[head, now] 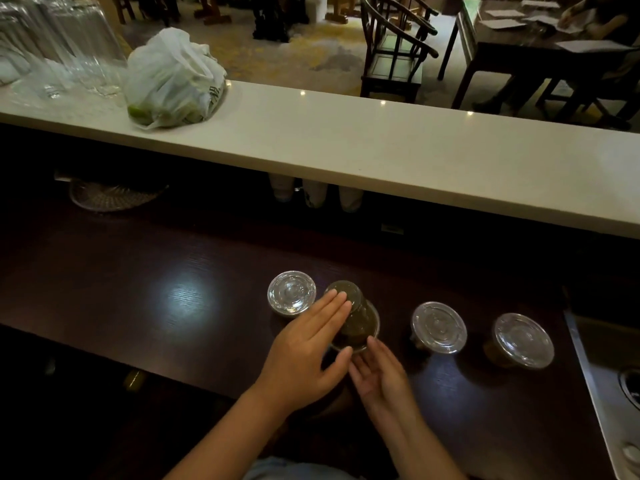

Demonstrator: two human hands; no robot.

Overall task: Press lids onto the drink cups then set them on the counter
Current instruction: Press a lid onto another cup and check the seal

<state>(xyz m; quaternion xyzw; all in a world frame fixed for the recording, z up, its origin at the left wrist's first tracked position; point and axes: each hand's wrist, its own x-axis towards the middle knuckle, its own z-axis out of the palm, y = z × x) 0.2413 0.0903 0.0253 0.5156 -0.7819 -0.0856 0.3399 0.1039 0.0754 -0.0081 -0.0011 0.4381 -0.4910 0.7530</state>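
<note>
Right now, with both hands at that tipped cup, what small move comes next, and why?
Probably stand the tipped cup upright on the dark worktop. It leans over, its lidded mouth toward the person, between the left hand and right hand, whose fingers are nearly straight. Two lidded cups stand to its right.

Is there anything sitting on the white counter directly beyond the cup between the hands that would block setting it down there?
Nothing visible does. The white counter is bare straight beyond the tilted cup. The plastic bag and the glasses sit well off to the left.
</note>
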